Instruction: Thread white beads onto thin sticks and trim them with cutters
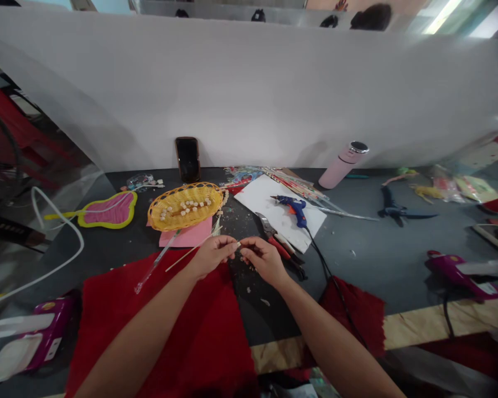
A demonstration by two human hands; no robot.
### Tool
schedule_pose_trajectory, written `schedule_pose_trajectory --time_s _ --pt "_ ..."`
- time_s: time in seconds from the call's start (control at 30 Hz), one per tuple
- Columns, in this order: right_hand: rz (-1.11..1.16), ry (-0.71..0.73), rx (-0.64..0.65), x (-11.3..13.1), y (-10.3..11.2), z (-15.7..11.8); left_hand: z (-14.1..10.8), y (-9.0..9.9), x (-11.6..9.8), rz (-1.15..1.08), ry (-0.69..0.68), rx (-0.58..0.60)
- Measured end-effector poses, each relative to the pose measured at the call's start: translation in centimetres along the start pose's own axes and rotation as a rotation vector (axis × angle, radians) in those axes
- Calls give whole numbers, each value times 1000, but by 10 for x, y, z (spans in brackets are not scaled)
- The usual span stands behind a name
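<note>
My left hand and my right hand meet at the table's middle, thumbs and forefingers pinched. Between the fingertips is a small pale piece, too small to name; both hands seem to grip it. A thin pale stick slants beside my left hand, one end hidden by it. Just beyond lies a yellow woven basket holding several small whitish cube-like pieces. To the right, a blue glue gun rests on a white sheet, near pliers with red handles.
Red cloth covers the near table. A phone leans on the white partition; a pink bottle stands tilted in view. Purple devices sit at both sides. The glue gun's black cord runs towards my right forearm.
</note>
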State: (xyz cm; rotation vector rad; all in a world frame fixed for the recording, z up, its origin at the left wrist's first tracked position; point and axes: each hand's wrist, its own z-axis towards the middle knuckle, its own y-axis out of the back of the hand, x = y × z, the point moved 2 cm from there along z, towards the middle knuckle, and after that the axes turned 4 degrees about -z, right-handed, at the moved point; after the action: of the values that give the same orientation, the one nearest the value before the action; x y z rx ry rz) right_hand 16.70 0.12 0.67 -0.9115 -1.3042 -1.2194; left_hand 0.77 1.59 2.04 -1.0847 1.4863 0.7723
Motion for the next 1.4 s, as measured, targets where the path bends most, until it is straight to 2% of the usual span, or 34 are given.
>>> schedule_pose_trajectory --time_s 0.17,0.4,0.57,0.9,1.13,1.4 --pt "-202 126 -12 8 3 -1 2 -1 5 32 39 39" --pt "-304 222 -5 8 6 0 1 0 2 38 46 73" --pt "-339 223 15 8 6 0 2 1 5 32 47 102" --pt "-365 240 -41 5 7 2 2 -2 6 -17 26 64" --pt "-377 269 -57 1 8 3 4 -1 8 39 -12 51" --pt "-398 280 -59 3 9 2 4 -2 8 95 3 4"
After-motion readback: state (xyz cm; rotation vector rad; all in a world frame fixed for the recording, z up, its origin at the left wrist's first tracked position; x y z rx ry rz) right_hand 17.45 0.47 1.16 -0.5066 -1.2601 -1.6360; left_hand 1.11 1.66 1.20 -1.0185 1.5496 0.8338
